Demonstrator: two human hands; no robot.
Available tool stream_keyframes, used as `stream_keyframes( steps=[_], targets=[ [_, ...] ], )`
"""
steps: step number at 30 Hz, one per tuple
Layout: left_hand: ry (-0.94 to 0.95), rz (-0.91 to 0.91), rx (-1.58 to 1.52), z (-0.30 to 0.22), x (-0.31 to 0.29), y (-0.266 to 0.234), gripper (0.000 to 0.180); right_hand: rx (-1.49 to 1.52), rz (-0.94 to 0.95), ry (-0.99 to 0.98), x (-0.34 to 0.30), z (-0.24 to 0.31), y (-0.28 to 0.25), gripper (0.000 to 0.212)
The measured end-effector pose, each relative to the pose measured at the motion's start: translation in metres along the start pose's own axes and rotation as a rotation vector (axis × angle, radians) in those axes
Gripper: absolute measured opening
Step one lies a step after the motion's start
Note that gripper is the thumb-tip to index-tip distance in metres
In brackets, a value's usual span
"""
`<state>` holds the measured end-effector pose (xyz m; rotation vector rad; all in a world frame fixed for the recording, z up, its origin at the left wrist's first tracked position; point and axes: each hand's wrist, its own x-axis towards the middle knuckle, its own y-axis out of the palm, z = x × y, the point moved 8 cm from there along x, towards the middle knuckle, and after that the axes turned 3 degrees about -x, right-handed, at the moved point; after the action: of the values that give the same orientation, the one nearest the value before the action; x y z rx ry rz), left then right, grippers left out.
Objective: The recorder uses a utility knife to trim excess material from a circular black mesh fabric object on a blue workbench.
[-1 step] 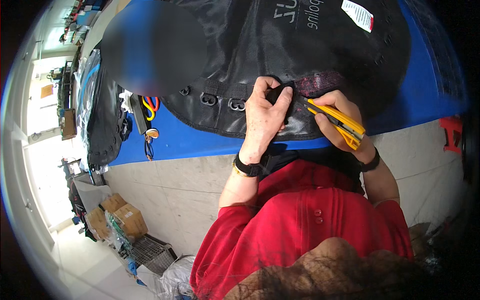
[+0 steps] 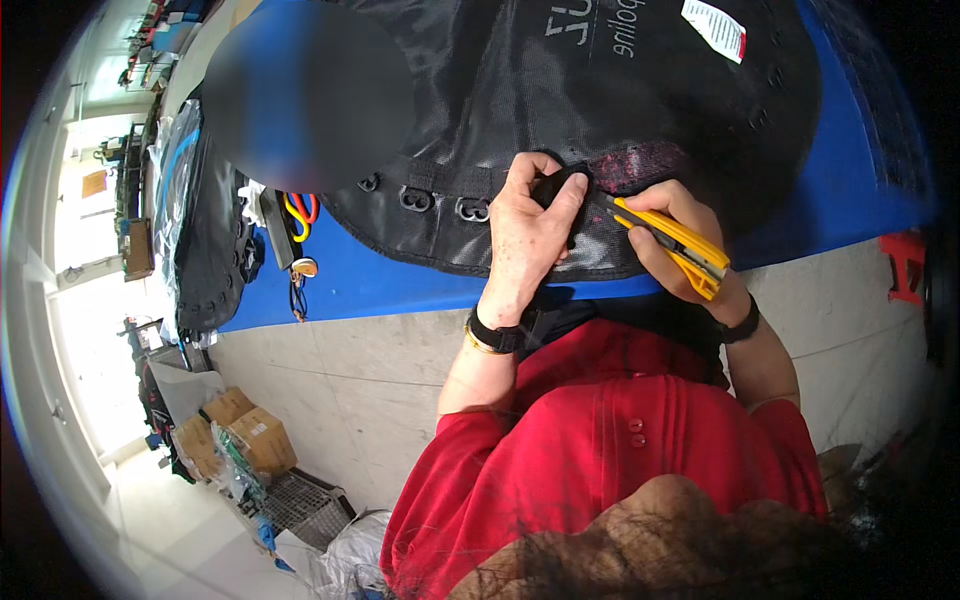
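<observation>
In the head view, pinching one black piece with the left hand at centre, gripping one yellow cutter in the right hand at centre right, over one black mat across upper centre, one white label upper right

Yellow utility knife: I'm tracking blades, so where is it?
In the head view, the yellow utility knife sits right of centre in the person's right grip, its blade end over the black mat, just below a pink-speckled patch.

Bright glare washes the left; edges curve.
</observation>
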<state>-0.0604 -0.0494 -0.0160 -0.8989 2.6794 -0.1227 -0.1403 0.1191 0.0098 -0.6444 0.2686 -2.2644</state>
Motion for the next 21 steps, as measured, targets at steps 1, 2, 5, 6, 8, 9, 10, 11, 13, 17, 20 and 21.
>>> stream_keyframes(
  steps=[1, 2, 5, 6, 8, 9, 10, 11, 13, 17, 20, 21],
  targets=[
    [-0.015, 0.022, 0.027, -0.001, 0.000, 0.000, 0.019, 0.008, -0.008, -0.007, 0.000, 0.001, 0.001, 0.020],
    [-0.016, 0.017, 0.025, 0.003, 0.000, 0.001, 0.019, 0.010, -0.004, -0.009, 0.000, 0.001, -0.001, 0.020],
    [-0.006, 0.003, -0.029, 0.012, 0.002, 0.004, 0.020, 0.020, 0.022, -0.003, 0.001, -0.001, -0.005, 0.021],
    [0.002, -0.001, -0.024, 0.012, 0.002, 0.003, 0.020, 0.027, 0.018, 0.028, 0.000, -0.003, -0.005, 0.021],
    [0.008, -0.005, -0.020, 0.011, 0.001, 0.003, 0.021, 0.034, 0.015, 0.060, -0.002, -0.005, -0.003, 0.022],
    [0.003, -0.003, -0.044, 0.012, 0.001, 0.004, 0.021, 0.024, -0.043, 0.051, -0.001, -0.003, -0.007, 0.023],
    [-0.003, -0.001, -0.069, 0.012, 0.001, 0.004, 0.021, 0.014, -0.101, 0.041, -0.001, -0.002, -0.010, 0.023],
    [-0.005, 0.000, -0.073, 0.011, 0.001, 0.004, 0.021, 0.001, -0.097, 0.033, 0.000, -0.001, -0.010, 0.024],
    [-0.011, 0.020, -0.066, 0.009, 0.002, 0.005, 0.020, -0.017, -0.119, 0.031, 0.004, 0.002, -0.010, 0.024],
    [-0.039, 0.034, -0.133, 0.012, 0.000, 0.006, 0.019, -0.055, -0.137, 0.009, 0.008, 0.004, -0.007, 0.024],
    [-0.044, 0.029, -0.117, 0.009, 0.000, 0.007, 0.019, -0.072, -0.125, 0.022, 0.008, 0.002, -0.003, 0.025],
    [-0.048, 0.032, -0.116, 0.009, 0.000, 0.007, 0.019, -0.079, -0.132, 0.020, 0.008, 0.002, -0.003, 0.026]
  ],
)
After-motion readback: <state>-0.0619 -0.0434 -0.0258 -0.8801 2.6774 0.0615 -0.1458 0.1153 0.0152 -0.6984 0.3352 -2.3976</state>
